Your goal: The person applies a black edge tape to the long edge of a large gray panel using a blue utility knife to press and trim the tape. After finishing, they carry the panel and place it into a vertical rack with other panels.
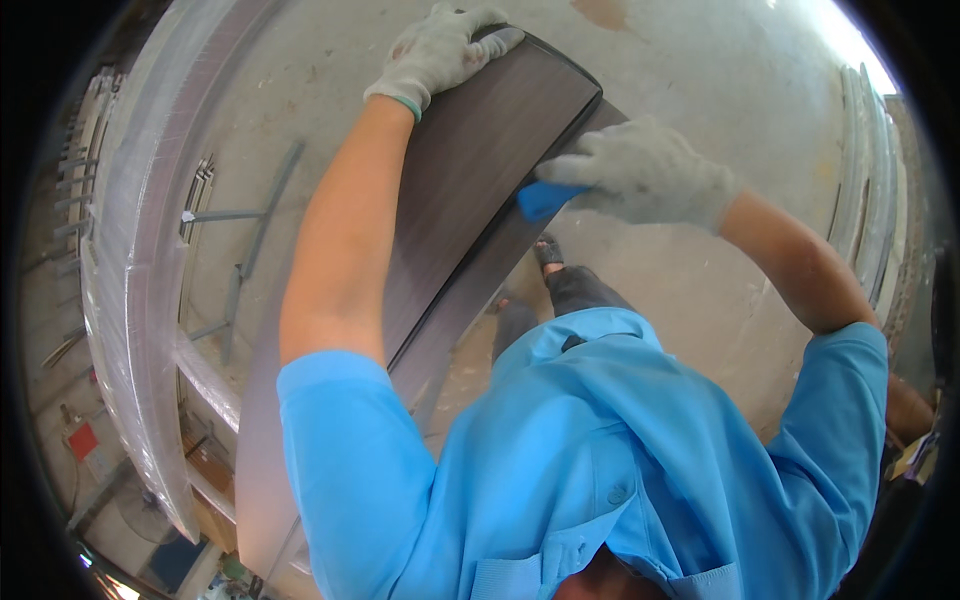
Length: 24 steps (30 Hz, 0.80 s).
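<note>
A long dark brown wood-grain panel (480,130) slants from the upper middle toward the lower left. A black strip (480,250) runs along its right side, with a narrower brown face beyond it. My left hand (435,60), in a pale knitted glove, grips the panel's far end; some fingers bend over the edge out of sight. In the same kind of glove, my right hand (650,175) is closed around a small blue tool (545,200). That tool sits at the narrower face beside the black strip; its exact kind is unclear, and the hand is slightly blurred.
At left stand long curved pieces in clear plastic film (150,250), with a grey metal frame (235,270) beside them. Long stacked profiles (865,190) line the right side. Below is a concrete floor (700,290), with my shoe (548,252) close to the panel.
</note>
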{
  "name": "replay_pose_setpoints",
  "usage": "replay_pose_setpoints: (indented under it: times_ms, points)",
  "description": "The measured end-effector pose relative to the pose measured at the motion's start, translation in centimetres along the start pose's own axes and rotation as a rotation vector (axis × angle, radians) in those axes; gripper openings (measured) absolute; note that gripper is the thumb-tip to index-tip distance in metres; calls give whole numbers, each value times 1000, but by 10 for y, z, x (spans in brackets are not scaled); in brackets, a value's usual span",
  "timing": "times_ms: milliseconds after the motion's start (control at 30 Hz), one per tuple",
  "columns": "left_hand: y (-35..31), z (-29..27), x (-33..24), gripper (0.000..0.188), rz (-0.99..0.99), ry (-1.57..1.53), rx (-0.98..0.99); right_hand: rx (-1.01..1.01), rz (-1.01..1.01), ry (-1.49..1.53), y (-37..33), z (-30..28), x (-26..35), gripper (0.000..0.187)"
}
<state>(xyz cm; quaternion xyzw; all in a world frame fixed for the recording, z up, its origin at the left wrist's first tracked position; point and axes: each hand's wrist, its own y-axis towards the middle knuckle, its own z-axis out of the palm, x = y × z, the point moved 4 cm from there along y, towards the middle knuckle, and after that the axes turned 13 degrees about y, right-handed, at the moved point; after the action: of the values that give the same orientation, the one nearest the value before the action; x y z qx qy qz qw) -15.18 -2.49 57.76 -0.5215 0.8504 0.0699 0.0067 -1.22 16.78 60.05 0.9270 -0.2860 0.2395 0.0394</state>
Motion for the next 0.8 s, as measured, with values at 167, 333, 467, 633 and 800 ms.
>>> replay_pose_setpoints:
  times_ms: [167, 333, 467, 633, 800]
  points:
    - [0, 4, 2, 51, -131, -25, 141, -432, 410, 351, -15, -33, -77, 33]
    - [1, -2, -1, 53, -169, 2, 200, -570, 540, 736, 29, -18, -115, 41]
    - [-2, -2, 1, 59, -197, -29, 179, -691, 514, 958, 35, 10, -122, 41]
    - [-72, -31, -19, 77, 7, 3, -244, -1018, 612, 1043, 21, 32, -125, 33]
    - [-198, -45, -59, 64, -60, 58, -122, -1288, 398, 1248, 23, 38, -123, 24]
